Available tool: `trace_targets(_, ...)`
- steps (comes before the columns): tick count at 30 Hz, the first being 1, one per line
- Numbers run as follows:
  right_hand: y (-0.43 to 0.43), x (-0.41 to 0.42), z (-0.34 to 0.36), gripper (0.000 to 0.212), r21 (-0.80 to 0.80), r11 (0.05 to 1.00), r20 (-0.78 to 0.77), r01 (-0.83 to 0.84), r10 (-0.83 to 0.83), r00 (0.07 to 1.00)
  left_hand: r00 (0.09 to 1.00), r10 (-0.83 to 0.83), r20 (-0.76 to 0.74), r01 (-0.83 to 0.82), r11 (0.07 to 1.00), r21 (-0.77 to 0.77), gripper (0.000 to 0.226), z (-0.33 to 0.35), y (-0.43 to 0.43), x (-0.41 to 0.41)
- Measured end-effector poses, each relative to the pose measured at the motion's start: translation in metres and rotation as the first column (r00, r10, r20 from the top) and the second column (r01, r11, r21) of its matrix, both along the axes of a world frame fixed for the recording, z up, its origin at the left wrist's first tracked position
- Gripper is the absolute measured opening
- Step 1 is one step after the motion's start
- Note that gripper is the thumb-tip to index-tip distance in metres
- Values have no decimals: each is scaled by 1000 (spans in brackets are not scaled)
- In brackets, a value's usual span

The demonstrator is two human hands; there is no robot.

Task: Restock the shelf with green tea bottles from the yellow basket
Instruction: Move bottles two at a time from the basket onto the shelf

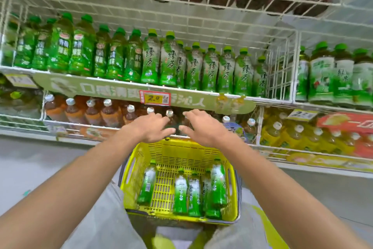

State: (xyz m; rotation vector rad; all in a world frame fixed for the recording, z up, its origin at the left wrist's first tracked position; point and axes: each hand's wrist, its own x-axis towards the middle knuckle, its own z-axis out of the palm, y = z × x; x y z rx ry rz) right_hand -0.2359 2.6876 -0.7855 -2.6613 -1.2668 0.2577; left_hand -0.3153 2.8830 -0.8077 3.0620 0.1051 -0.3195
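Note:
A yellow basket (232, 192) stands on the floor below me with several green tea bottles (180, 192) lying in it. One bottle (147, 183) lies apart on the basket's left side. My left hand (150, 127) and my right hand (201, 127) hover side by side above the basket's far rim, fingers spread and holding nothing. On the wire shelf (268, 99) above stands a row of matching green tea bottles (210, 69), with a gap at its right end by the wire divider.
Darker green bottles (80, 51) fill the shelf's left part, and more tea bottles (341, 75) stand right of the divider. Brown drink bottles (90, 111) and yellow ones (292, 133) occupy the lower shelf. A price tag (155, 98) hangs on the shelf edge.

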Motion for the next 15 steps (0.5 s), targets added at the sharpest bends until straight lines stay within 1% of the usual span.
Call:
trace_targets(4,2,-9,-65,61,-80,997,-97,19,-27,995,994,21,-112,-24,999,-26,68,-56,11,-4)
trace_targets(10,7,-16,-183,60,-261,959,-263,111,-181,948,937,25,-350,-54,996,-74,64,-162,21,-4)
trace_targets(15,12,-21,-266,52,-355,921,-345,164,-291,892,903,58,-426,-117,987,-113,63,-242,34,7)
